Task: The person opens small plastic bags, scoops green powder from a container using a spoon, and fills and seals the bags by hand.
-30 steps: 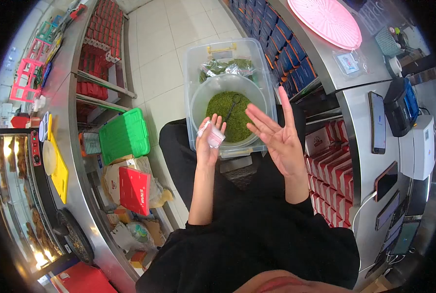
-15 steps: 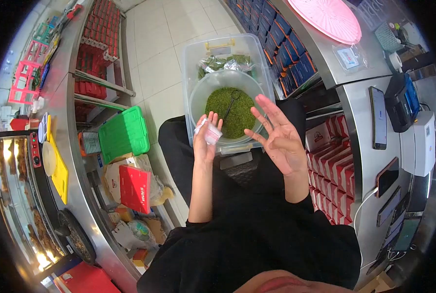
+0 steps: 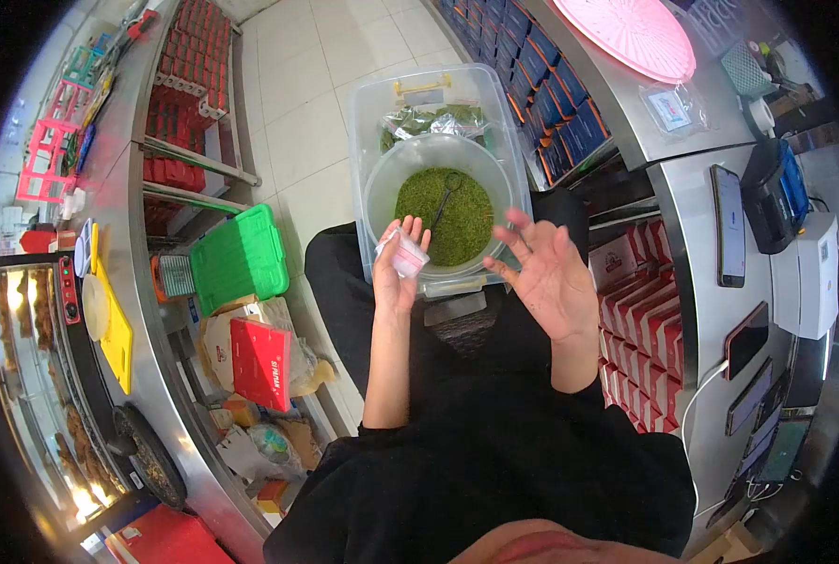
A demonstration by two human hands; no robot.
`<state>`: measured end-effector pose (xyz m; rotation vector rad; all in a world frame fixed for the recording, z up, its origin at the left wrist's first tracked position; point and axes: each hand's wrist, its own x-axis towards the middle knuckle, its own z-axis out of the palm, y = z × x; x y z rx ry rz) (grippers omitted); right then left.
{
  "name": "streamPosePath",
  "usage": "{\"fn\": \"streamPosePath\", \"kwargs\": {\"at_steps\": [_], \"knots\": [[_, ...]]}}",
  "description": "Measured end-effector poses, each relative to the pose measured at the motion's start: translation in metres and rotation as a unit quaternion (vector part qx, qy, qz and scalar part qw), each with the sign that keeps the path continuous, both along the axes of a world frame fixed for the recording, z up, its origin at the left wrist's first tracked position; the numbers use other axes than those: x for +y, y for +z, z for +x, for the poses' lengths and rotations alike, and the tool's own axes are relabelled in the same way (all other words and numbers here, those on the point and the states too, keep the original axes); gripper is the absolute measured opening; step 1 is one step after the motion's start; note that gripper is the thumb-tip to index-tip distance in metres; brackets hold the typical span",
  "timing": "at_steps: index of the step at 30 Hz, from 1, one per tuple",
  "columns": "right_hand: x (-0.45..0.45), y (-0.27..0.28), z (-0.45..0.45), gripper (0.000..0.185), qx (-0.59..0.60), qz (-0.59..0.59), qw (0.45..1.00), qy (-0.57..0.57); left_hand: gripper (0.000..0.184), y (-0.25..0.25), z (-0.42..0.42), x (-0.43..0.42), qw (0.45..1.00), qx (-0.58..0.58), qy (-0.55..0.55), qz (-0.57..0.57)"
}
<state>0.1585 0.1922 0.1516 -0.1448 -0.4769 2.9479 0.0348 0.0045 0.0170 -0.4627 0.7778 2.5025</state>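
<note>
My left hand (image 3: 397, 293) holds a small bundle of clear plastic bags with pinkish-red lines (image 3: 407, 256) against its fingers, palm up. To the right, my right hand (image 3: 555, 287) is raised with its fingers apart and bent a little, and nothing shows in it. Between and beyond the hands stands a round translucent tub (image 3: 378, 188) with chopped green herb-like flakes (image 3: 466, 226) in its bottom. A dark spoon with a round head (image 3: 452, 181) lies on the flakes.
The tub stands in a larger clear plastic box (image 3: 363, 113) between my legs, with foil-like green packets (image 3: 433, 122) behind it. A green lid (image 3: 241, 258) and a red box (image 3: 259, 364) are at left. Steel counters flank me; phones, including one (image 3: 728, 226), lie at right.
My right hand has shifted slightly right and downward, its fingers curling a little more. My left hand with the plastic bags stays nearly still.
</note>
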Motion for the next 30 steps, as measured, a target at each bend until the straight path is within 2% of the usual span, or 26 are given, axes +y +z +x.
{"fn": "streamPosePath", "kwargs": {"at_steps": [1, 4, 7, 9, 10, 11, 13, 14, 15, 17, 18, 19, 21, 22, 23, 25, 26, 27, 29, 30], "knots": [[-0.001, -0.007, 0.0, 0.061, -0.002, -0.035, 0.999, 0.002, 0.038, 0.002, 0.0, 0.0, 1.0, -0.001, 0.003, -0.001], [-0.008, 0.001, -0.008, 0.052, 0.025, 0.065, 0.997, -0.039, 0.044, 0.008, 0.001, 0.0, 1.0, 0.005, 0.002, 0.022], [-0.02, 0.023, -0.017, 0.053, -0.064, 0.188, 0.98, -0.016, 0.049, 0.024, 0.004, 0.004, 0.997, 0.029, -0.014, 0.065], [-0.026, -0.009, -0.022, 0.053, -0.097, 0.436, 0.891, -0.083, 0.05, 0.04, 0.01, 0.011, 0.993, 0.108, -0.041, -0.003], [-0.028, -0.025, -0.026, 0.046, -0.111, 0.566, 0.811, -0.097, 0.048, 0.048, 0.013, 0.013, 0.989, 0.133, -0.058, -0.011], [-0.031, -0.035, -0.026, 0.046, -0.112, 0.566, 0.811, -0.098, 0.048, 0.054, 0.017, 0.017, 0.989, 0.133, -0.058, -0.01], [-0.043, -0.041, -0.028, 0.038, -0.144, 0.622, 0.767, -0.062, 0.048, 0.065, 0.025, 0.024, 0.975, 0.194, -0.102, -0.039], [-0.048, -0.047, -0.031, 0.027, -0.145, 0.625, 0.763, -0.078, 0.047, 0.071, 0.029, 0.025, 0.97, 0.208, -0.117, -0.045], [-0.049, -0.056, -0.032, 0.027, -0.144, 0.625, 0.763, -0.077, 0.047, 0.072, 0.031, 0.026, 0.97, 0.208, -0.115, -0.047], [-0.048, -0.07, -0.033, 0.02, -0.158, 0.564, 0.802, -0.119, 0.046, 0.074, 0.032, 0.027, 0.978, 0.161, -0.131, 0.01], [-0.045, -0.06, -0.034, 0.011, -0.181, 0.543, 0.814, -0.102, 0.043, 0.07, 0.031, 0.026, 0.982, 0.137, -0.131, 0.007], [-0.042, -0.06, -0.034, 0.011, -0.179, 0.542, 0.815, -0.1, 0.043, 0.064, 0.03, 0.023, 0.982, 0.137, -0.128, 0.005], [-0.035, -0.06, -0.034, 0.008, -0.172, 0.434, 0.88, -0.084, 0.036, 0.05, 0.026, 0.02, 0.988, 0.096, -0.108, -0.044], [-0.033, -0.058, -0.033, 0.009, -0.171, 0.397, 0.898, -0.087, 0.032, 0.049, 0.026, 0.023, 0.995, 0.063, -0.063, -0.053], [-0.033, -0.055, -0.033, 0.009, -0.17, 0.398, 0.897, -0.086, 0.032, 0.03, 0.024, 0.016, 0.995, 0.063, -0.061, -0.052], [-0.033, -0.052, -0.036, 0.01, -0.161, 0.255, 0.95, -0.083, 0.029, 0.028, 0.016, 0.007, 0.989, 0.138, -0.041, -0.02], [-0.032, -0.054, -0.036, 0.01, -0.159, 0.255, 0.95, -0.082, 0.024, 0.028, 0.024, 0.011, 0.991, 0.09, -0.032, -0.089], [-0.03, -0.061, -0.036, 0.011, -0.16, 0.266, 0.947, -0.077, 0.024, 0.041, 0.027, 0.011, 0.991, 0.092, -0.032, -0.089], [-0.03, -0.068, -0.033, 0.011, -0.164, 0.274, 0.945, -0.075, 0.019, 0.053, 0.034, 0.008, 0.981, 0.114, -0.12, -0.105], [-0.03, -0.07, -0.032, 0.011, -0.176, 0.28, 0.941, -0.07, 0.011, 0.055, 0.034, 0.008, 0.975, 0.109, -0.125, -0.149]]}}
